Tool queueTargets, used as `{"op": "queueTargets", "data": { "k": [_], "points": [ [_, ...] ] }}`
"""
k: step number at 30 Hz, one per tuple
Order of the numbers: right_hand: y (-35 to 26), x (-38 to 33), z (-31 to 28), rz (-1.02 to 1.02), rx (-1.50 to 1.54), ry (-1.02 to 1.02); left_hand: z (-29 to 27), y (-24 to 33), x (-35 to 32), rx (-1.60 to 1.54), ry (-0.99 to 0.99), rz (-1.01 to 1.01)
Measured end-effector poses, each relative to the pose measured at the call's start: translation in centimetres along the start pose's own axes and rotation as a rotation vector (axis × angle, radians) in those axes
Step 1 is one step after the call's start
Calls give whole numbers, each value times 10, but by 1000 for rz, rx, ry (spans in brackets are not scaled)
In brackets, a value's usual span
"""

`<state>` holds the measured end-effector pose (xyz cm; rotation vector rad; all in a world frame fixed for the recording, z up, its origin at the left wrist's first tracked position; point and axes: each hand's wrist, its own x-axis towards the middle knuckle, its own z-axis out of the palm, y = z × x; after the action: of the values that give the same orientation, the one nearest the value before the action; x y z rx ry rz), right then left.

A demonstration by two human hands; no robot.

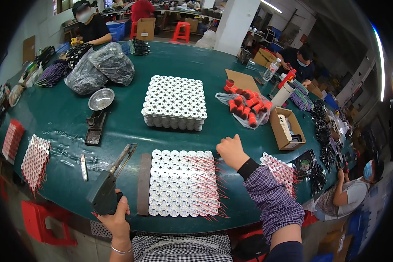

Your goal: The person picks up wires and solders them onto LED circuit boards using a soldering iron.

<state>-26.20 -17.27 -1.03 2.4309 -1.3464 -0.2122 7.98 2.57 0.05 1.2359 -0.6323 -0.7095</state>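
My left hand [117, 217] grips the handle of a dark pistol-shaped hand tool [107, 185] whose long metal nose points up and to the right, near the table's front edge. My right hand [231, 149] is closed in a fist and rests at the upper right corner of a flat block of white bobbins [179, 183] with red wire leads sticking out to the right. A dark flat strip [143, 183] lies along the block's left side. Whether the fist holds anything is hidden.
A taller block of white bobbins [174, 102] stands mid-table on the green table [65, 113]. Red parts in a clear bag [246, 105], an open cardboard box [286, 126], a metal bowl [101, 99], grey bags [100, 67] and more bobbin sheets [34, 159] lie around. Other people sit at the table's far and right sides.
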Motion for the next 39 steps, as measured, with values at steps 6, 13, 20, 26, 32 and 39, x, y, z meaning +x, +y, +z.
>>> {"op": "queueTargets", "data": {
  "k": [6,13,20,26,32,39],
  "points": [
    [-9,10,-10,-96,-61,-133,-6,0,1,6,13,15],
    [-23,12,-14,-197,-230,-202,-7,2,4,-25,15,-12],
    [-30,17,-17,-258,-330,-280,-4,3,8,-65,-27,-23],
    [-28,17,-21,-108,-73,90,-2,10,18,-145,-135,-178],
    [-89,5,-33,15,610,456,4,3,26,-111,-250,-255],
    [-109,-13,-16,134,766,482,18,-5,18,64,-382,-359]
  ]
}}
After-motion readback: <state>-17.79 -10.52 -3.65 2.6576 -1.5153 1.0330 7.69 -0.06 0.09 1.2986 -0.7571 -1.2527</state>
